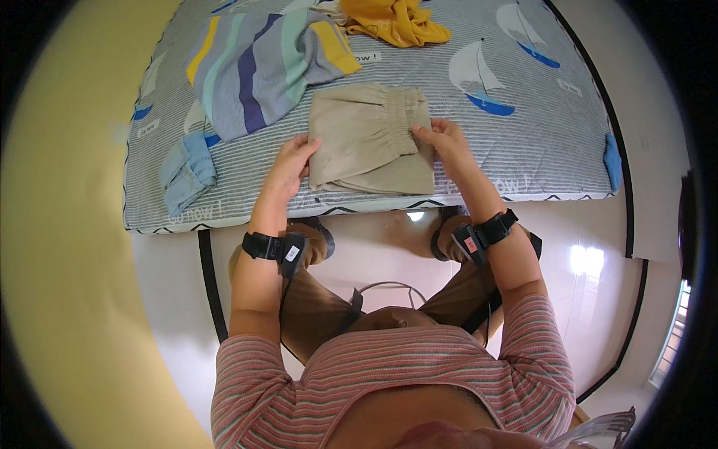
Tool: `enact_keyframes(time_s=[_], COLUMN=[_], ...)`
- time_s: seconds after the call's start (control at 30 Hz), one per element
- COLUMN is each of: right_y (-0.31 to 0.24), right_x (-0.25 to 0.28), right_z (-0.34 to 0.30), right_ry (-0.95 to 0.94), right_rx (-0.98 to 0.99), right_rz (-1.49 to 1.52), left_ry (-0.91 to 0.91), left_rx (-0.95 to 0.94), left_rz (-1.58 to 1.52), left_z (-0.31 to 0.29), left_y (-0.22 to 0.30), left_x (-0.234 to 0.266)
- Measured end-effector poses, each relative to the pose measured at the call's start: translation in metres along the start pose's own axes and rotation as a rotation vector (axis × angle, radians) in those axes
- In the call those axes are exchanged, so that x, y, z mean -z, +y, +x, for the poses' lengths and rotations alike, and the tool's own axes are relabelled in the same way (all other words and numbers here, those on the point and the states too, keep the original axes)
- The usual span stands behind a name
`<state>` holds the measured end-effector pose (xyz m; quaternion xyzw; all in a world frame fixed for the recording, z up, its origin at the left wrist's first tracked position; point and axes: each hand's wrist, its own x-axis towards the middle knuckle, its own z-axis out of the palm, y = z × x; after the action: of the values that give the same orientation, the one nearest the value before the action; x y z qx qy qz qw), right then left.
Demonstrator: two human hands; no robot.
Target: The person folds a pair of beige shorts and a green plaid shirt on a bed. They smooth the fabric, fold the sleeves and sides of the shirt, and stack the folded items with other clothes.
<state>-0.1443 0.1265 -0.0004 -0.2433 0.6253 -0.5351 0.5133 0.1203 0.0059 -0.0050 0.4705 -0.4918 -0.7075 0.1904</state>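
Note:
Folded beige pants [359, 142] with a gathered elastic waistband lie near the front edge of the bed, in a roughly square bundle. At their left edge, my left hand [295, 159] pinches the cloth, thumb on top and fingers curled below. My right hand [447, 142] grips the opposite edge beside the waistband, its thumb pressed on the fabric. The undersides of the fingers are partly hidden. Just left of the pants lies a striped knit garment [258, 75] in grey, mint, purple and yellow.
The bed [523, 157] has a grey striped cover with sailboats. A folded light-blue denim piece [187, 173] lies at its front left, a crumpled yellow garment [396, 21] at the back. Blue cloth [612, 162] hangs at the right edge. A yellow wall [67, 224] stands left.

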Motion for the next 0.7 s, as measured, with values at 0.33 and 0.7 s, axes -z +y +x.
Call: enact_keyframes(time_s=[0.33,0.7], right_y=[-0.001,0.008], right_x=[-0.026,-0.095], right_z=[-0.002,0.006], right_ry=[-0.139,-0.219], right_rx=[-0.193,-0.160], right_rz=[0.317,0.155], left_ry=[-0.095,0.627], left_rx=[-0.094,-0.568], left_rz=[-0.260,0.314], left_z=[0.002,-0.027], left_y=[-0.013,-0.011], left_x=[-0.007,0.112])
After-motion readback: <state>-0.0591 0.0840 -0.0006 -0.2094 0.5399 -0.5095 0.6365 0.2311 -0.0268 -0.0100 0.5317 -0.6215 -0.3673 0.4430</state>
